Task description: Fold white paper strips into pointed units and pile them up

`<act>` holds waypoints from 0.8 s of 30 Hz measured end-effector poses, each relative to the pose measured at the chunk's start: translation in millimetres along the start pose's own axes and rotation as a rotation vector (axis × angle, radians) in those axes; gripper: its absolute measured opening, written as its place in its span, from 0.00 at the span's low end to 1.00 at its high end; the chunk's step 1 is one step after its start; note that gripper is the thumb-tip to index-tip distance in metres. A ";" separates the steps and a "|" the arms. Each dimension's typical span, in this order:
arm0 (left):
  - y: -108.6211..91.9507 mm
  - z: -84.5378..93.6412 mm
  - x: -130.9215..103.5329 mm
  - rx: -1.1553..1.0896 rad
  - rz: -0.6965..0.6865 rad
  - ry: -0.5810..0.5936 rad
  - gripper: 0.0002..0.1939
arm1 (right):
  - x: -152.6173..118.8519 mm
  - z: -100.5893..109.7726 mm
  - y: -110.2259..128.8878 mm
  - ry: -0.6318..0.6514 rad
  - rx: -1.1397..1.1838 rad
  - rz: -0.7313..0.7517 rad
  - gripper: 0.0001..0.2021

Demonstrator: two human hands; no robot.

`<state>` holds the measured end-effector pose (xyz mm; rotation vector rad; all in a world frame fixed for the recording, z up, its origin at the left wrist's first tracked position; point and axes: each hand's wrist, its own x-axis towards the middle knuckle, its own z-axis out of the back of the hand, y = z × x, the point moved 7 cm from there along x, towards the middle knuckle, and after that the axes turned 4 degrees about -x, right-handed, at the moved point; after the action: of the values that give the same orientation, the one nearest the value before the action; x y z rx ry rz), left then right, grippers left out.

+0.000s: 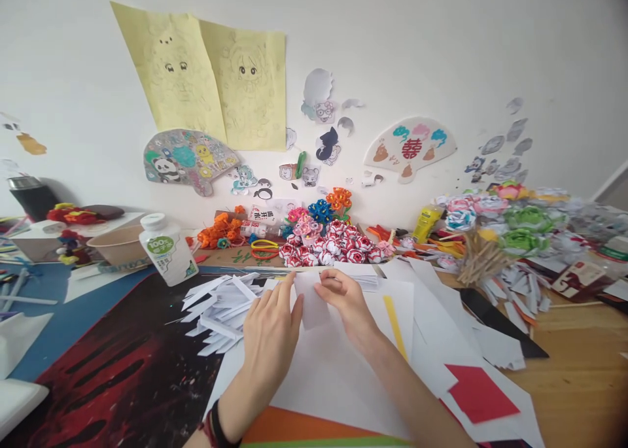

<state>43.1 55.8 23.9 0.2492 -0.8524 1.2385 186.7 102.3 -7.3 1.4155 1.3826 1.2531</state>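
the slip (314,304) of thin white paper is at the centre, above a large white sheet (338,382). the left hand (269,330) has closed thumb and fingers on its nine o'clock edge; the right hand (348,304) pinches it near its one o'clock corner. the hands are apart, with the slip spanning the gap between them.

taking the slip as the clock's middle, with twelve away from the person: folded white strips (220,317) lie piled at nine, just beside the left hand. a yellow strip (395,327) rests on the sheet between three and four, and red paper (481,394) lies at four. orange paper (294,428) shows from under the sheet at six. a white bottle (169,255) leans at ten. red-and-white flowers (333,245) are heaped at twelve, and sticks (483,258) are bunched between two and three.
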 end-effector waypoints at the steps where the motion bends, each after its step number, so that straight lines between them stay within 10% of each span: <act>1: 1.8 -1.4 0.4 -0.041 0.037 0.023 0.20 | -0.4 -2.0 -1.6 0.024 0.018 -0.013 0.17; 9: 4.9 -15.1 -1.0 -0.609 0.193 0.138 0.19 | -0.8 -12.3 -9.5 0.185 0.015 -0.054 0.11; 24: 20.5 -13.2 -1.3 -0.875 0.419 0.079 0.16 | -5.7 -20.1 -3.2 0.263 -0.148 -0.088 0.14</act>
<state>30.3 69.9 8.6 -0.7063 -1.3331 1.1265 166.9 95.0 -6.9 1.1070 1.4738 1.4913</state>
